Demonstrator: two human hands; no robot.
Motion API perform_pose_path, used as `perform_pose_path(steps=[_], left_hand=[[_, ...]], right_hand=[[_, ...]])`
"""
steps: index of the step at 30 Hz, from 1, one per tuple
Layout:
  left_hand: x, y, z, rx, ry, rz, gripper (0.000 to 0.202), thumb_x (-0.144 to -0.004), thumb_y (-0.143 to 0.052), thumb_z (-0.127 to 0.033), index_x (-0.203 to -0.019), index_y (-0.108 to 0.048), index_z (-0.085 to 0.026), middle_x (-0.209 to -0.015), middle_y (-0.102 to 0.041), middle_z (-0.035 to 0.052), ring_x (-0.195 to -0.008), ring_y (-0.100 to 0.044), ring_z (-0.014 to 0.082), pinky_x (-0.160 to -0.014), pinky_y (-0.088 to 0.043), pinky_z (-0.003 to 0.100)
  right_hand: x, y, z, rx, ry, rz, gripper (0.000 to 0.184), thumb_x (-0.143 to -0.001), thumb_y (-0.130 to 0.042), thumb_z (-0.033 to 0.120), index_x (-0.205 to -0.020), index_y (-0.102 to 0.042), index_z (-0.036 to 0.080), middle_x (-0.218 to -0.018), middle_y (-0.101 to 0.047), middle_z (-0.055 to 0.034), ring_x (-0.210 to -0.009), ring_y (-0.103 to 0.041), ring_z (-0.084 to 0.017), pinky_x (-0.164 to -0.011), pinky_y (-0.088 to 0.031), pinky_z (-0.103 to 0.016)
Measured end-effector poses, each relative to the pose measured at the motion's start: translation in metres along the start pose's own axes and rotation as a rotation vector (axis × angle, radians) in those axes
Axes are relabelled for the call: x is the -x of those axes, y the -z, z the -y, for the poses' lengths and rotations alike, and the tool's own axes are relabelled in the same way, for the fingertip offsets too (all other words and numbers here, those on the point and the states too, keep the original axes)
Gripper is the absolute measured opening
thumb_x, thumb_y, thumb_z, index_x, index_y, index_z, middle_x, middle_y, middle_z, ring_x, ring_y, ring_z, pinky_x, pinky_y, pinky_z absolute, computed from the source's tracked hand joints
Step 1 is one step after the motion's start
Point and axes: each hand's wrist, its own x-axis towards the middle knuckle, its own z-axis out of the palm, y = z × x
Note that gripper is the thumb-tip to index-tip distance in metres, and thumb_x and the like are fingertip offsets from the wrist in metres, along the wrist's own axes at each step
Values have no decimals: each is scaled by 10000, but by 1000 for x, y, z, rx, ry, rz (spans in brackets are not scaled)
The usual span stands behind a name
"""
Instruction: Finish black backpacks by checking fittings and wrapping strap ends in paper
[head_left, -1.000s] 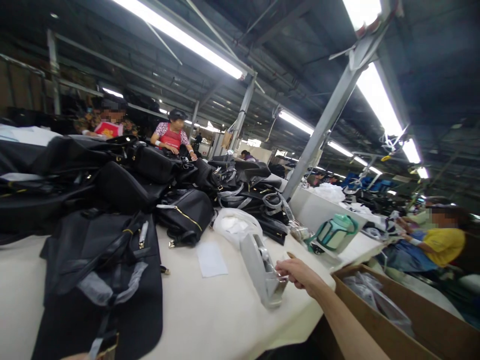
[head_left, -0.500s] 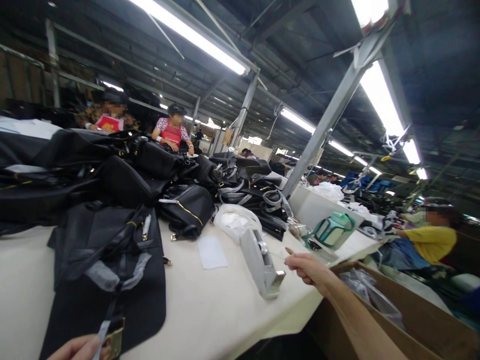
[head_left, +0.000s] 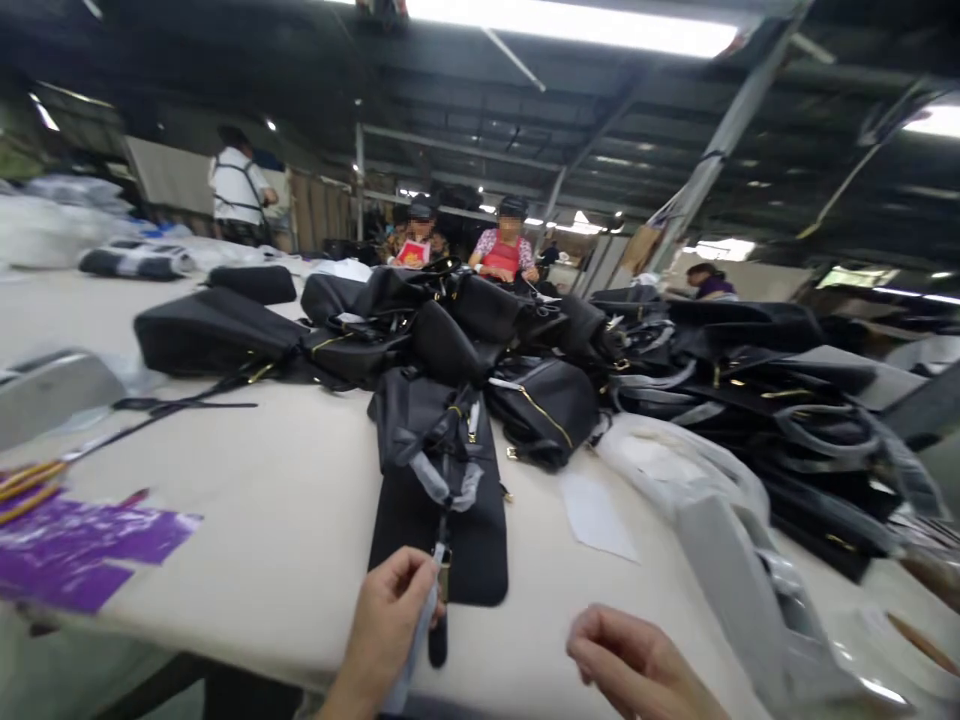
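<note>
A black bag point(head_left: 439, 480) lies flat on the cream table point(head_left: 285, 510) in front of me, its strap end with a brass buckle point(head_left: 444, 575) hanging toward the near edge. My left hand point(head_left: 386, 625) pinches that strap end, along with a pale strip running down from my fingers. My right hand point(head_left: 637, 665) hovers over the table edge to the right, fingers curled in; whether it holds anything is not visible. A grey tape dispenser point(head_left: 757, 600) stands just right of it.
A heap of black bags point(head_left: 525, 340) fills the table's middle and right. A white paper slip point(head_left: 596, 515) and a clear plastic bag point(head_left: 667, 465) lie near the dispenser. Purple plastic point(head_left: 75, 545) and pencils point(head_left: 26, 480) lie at left. Other workers point(head_left: 504, 250) stand across the table.
My view has swung left and down. My right hand has come back from the tape dispenser to the near edge. My left hand, holding the strap end, has risen into view.
</note>
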Motion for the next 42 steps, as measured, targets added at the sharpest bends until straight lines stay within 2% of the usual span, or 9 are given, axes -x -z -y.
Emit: perform_pose_path(steps=[1,4,8,13,21,28,33,38,42], left_hand=[[1,-1,2,-5,2,-16,431,-697,-704,-587,-664,-574,-177,-532,-568,-23,-473,-533,118,-462,-414,214],[6,-1,6,-50,-27,-16,389,-748,-668,-551,-696,-576,-177,-568,-565,-21,-490,-556,126,-459,-425,217],[10,-1,3,-96,-66,-15,375,-785,-629,-537,-711,-593,-171,-606,-584,-1,-515,-565,133,-471,-432,221],[10,-2,3,-134,-111,-26,379,-826,-573,-538,-720,-593,-175,-591,-556,-4,-511,-528,129,-468,-424,219],[10,-6,7,-171,-130,-76,377,-828,-552,-539,-690,-554,-187,-562,-505,-21,-489,-472,109,-446,-383,203],[5,0,4,-122,6,-51,367,-791,-544,-556,-674,-509,-210,-476,-456,-56,-390,-398,90,-354,-325,183],[5,3,5,-116,28,-62,357,-786,-564,-551,-699,-527,-207,-470,-475,-60,-373,-424,87,-344,-338,176],[6,4,4,-78,-1,-88,355,-781,-584,-533,-704,-531,-190,-526,-530,-40,-392,-480,86,-362,-346,175],[7,3,3,-31,-16,-100,345,-756,-622,-520,-709,-487,-207,-520,-516,-56,-405,-485,93,-386,-393,193]], right_hand=[[-12,-21,20,-1,51,103,372,-721,-690,547,-682,-627,183,-597,-497,19,-520,-355,-104,-496,-268,-246],[-43,-70,60,-16,184,180,329,-733,-658,491,-638,-594,182,-567,-487,28,-552,-392,-115,-542,-327,-245],[-74,-97,57,-41,230,186,269,-727,-634,413,-614,-579,175,-587,-568,5,-584,-483,-134,-570,-378,-252],[-91,-101,37,16,198,136,267,-709,-627,388,-561,-577,171,-542,-577,0,-554,-495,-132,-536,-370,-248],[-95,-107,35,85,203,82,284,-709,-617,395,-541,-549,175,-531,-558,2,-549,-487,-130,-535,-357,-250],[-94,-106,28,-104,106,202,265,-675,-688,408,-732,-604,162,-527,-529,47,-486,-431,-98,-508,-339,-234],[-94,-117,17,-244,181,85,256,-654,-724,370,-717,-549,195,-567,-541,48,-529,-491,-121,-534,-390,-245],[-92,-122,19,-74,235,-52,260,-678,-737,396,-627,-574,201,-601,-548,22,-535,-479,-133,-521,-384,-260],[-87,-124,27,-142,148,97,308,-681,-695,438,-582,-547,186,-555,-465,34,-514,-418,-110,-490,-307,-241]])
